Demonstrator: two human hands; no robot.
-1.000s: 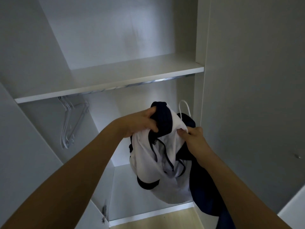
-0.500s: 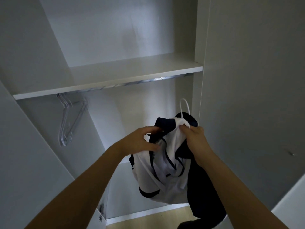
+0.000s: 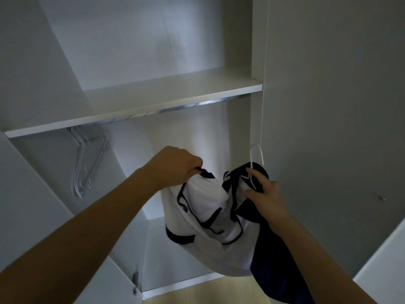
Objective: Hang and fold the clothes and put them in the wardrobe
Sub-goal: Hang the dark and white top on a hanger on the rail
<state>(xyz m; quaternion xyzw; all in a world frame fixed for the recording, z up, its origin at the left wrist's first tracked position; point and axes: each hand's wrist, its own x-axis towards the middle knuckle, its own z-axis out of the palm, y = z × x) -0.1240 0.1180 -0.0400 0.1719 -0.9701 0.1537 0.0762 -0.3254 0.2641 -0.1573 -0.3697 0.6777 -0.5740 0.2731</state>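
Both hands are raised in front of the open wardrobe [image 3: 140, 51], holding a white garment [image 3: 210, 207] with dark navy trim between them. The left hand [image 3: 175, 170] is closed in a fist on the garment's upper left edge, pulling it up and to the left. The right hand [image 3: 264, 194], apart from the left, has thumb and fingers curled round the navy collar area and the neck of a white hanger [image 3: 255, 159], whose hook rises just above the fabric beside the wardrobe's right side panel. The garment sags between the two hands, and a dark navy part [image 3: 276, 270] hangs down under the right forearm. Above the hands a white shelf [image 3: 153, 99] spans the wardrobe, with a metal rail [image 3: 197, 105] under its front edge. Several bare white hangers [image 3: 87, 165] hang from the rail's left end, well apart from the garment.
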